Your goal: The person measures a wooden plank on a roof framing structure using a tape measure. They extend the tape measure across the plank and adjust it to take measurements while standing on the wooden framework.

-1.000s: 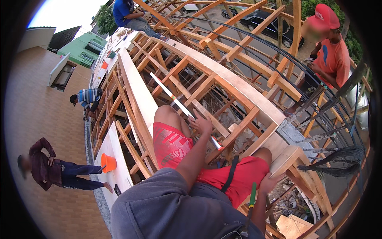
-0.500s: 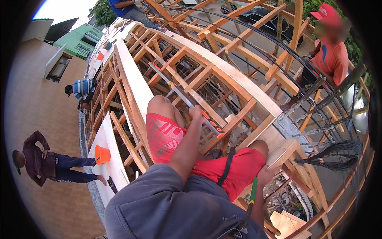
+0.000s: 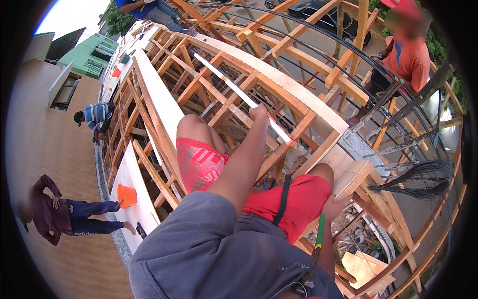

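Note:
My left hand [image 3: 258, 113] is closed around a long spirit level [image 3: 239, 92], pale with orange ends. It lies slantwise over the timber framework [image 3: 219, 115], its near end beside a wooden crosspiece. Whether it touches the wood I cannot tell. Low on the right, my right hand [image 3: 334, 206] grips the edge of a pale wooden board [image 3: 351, 185] beside my knee; some of its fingers are hidden. A tool with a green handle [image 3: 319, 233] hangs at my waist, next to my right forearm.
Open gaps show between the beams below me. At right are a bundle of dark tie wire [image 3: 423, 182] and upright rebar [image 3: 383, 107]. An orange bucket [image 3: 127, 196] stands on a panel at left. Co-workers are at left, far ahead and at right [image 3: 408, 62].
My left hand has lifted the level up and to the right and turned it, so a pale face shows instead of its slotted side. My right hand keeps its hold on the board.

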The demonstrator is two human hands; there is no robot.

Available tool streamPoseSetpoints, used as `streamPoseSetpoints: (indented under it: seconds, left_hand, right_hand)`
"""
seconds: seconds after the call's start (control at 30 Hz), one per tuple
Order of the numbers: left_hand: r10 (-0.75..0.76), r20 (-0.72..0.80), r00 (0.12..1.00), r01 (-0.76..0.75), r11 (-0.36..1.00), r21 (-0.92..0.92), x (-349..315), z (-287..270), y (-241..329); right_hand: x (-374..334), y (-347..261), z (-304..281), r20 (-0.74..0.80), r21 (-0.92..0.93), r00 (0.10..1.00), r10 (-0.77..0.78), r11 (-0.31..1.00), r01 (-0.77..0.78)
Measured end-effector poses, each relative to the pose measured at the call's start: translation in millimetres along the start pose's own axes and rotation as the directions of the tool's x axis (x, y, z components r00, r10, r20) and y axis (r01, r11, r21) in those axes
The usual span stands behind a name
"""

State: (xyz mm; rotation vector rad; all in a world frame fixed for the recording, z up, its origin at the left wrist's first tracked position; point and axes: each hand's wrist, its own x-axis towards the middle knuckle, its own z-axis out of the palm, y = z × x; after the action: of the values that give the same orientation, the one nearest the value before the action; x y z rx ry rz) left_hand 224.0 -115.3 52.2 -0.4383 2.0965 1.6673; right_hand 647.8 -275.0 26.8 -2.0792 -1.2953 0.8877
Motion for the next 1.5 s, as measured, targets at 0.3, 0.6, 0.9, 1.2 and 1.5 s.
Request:
streamPoseSetpoints:
  seconds: [0.3,0.6,0.9,1.2,1.5]
  left_hand:
    - [0.083,0.237,0.968,-0.148,0.951,0.270,70.1,-0.7,-32.4]
    - [-0.008,0.572,0.820,-0.165,0.954,0.250,52.6,-11.9,-46.7]
    - [0.645,0.139,0.752,-0.610,0.600,0.517,11.1,-55.5,-51.7]
    - [0.331,-0.099,0.938,-0.170,0.690,0.704,37.2,-73.8,-55.2]
    - [0.228,-0.090,0.970,-0.148,0.839,0.524,22.4,-48.7,-68.2]
  right_hand:
    - [-6.6,-0.2,14.8,-0.008,-0.041,1.000,-0.028,0.999,0.027]
    - [-3.9,-14.9,-3.3,0.036,-0.059,0.999,0.030,0.998,-0.028]
    - [3.8,8.3,6.9,-0.005,-0.060,0.999,-0.045,0.997,0.045]
    - [2.1,-23.3,-3.9,0.059,-0.091,0.993,0.099,0.991,-0.094]
    - [17.9,47.5,15.8,-0.061,-0.274,0.982,-0.176,0.950,0.154]
